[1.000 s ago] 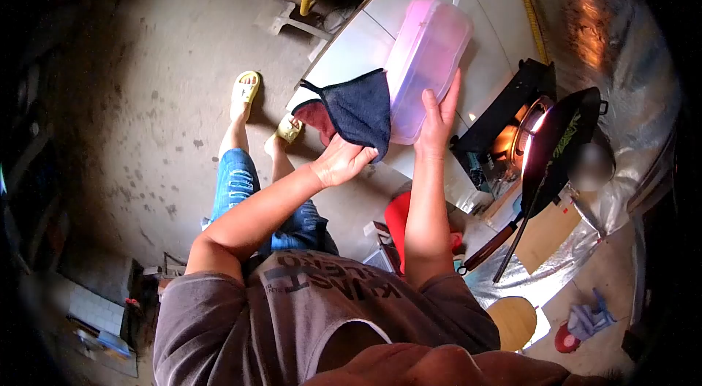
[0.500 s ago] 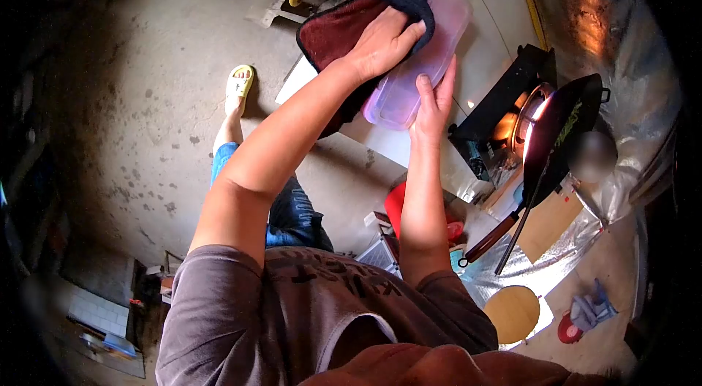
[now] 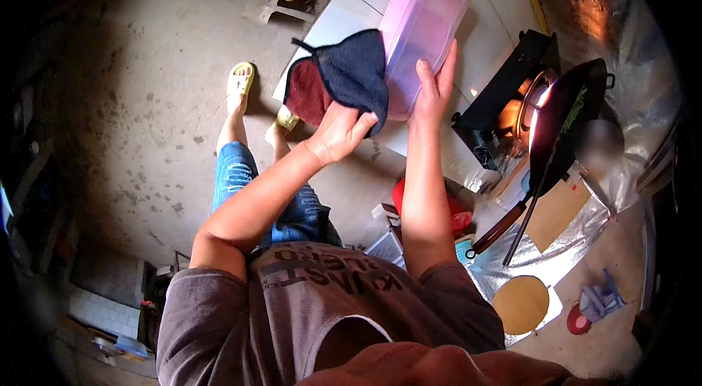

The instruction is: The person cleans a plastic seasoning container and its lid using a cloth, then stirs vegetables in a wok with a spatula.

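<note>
One dark cloth partly hides the left fingers pinching it. Beside them, the right fingers grasp a pinkish container, some tips hidden behind it.

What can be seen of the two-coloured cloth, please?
The cloth looks soft and fleecy, navy on one side, dark red on the other, with black edging and a strap-like end at one corner. It is partly folded, held near one edge by the left hand, beside the translucent pink container. Whether they touch is unclear.
</note>
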